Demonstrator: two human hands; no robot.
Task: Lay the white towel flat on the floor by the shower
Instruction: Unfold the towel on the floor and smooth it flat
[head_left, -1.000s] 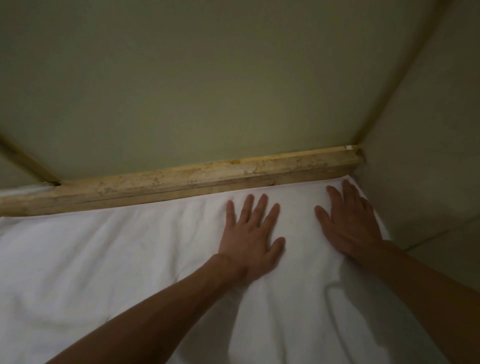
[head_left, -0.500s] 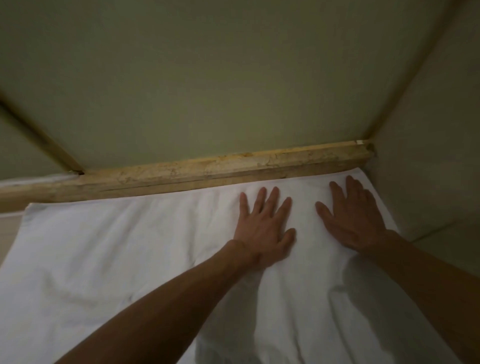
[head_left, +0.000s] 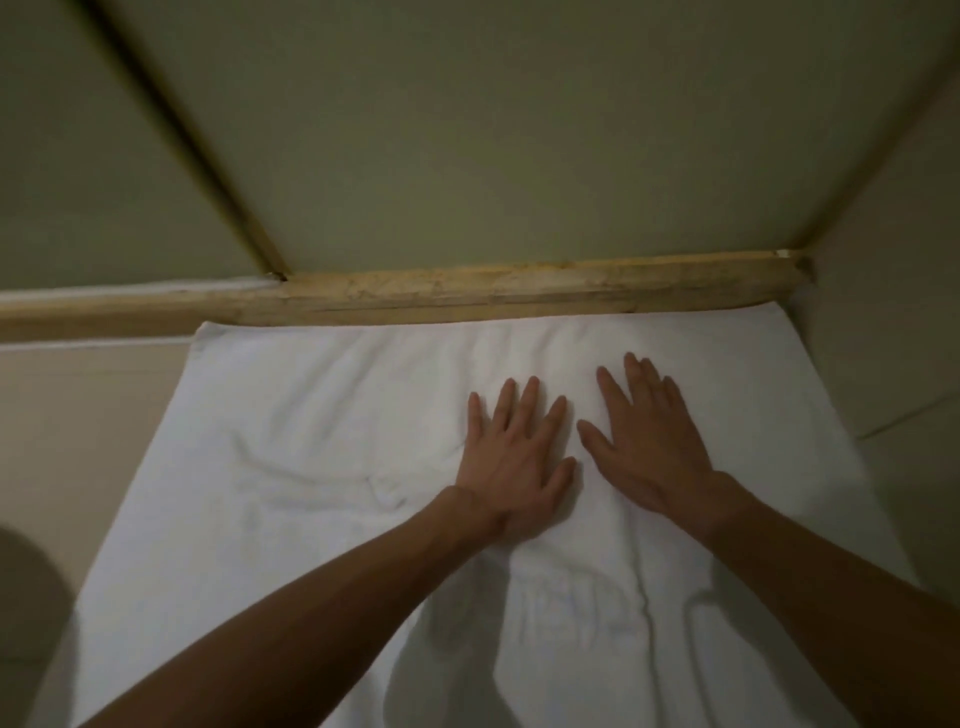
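A: On the floor, against the stone curb (head_left: 519, 291) of the shower, the white towel (head_left: 322, 415) lies spread, its far edge touching the curb and its right edge near the wall (head_left: 883, 338).

B: And the hands?

A: Left hand (head_left: 511, 467) and right hand (head_left: 647, 447) rest palm-down, fingers splayed, grasping nothing, side by side right of centre.

B: What is left?

A: Placement looks done. Shallow creases (head_left: 337, 488) remain at left and near the wrists, though dim light may exaggerate them; smoothing seems the last step.
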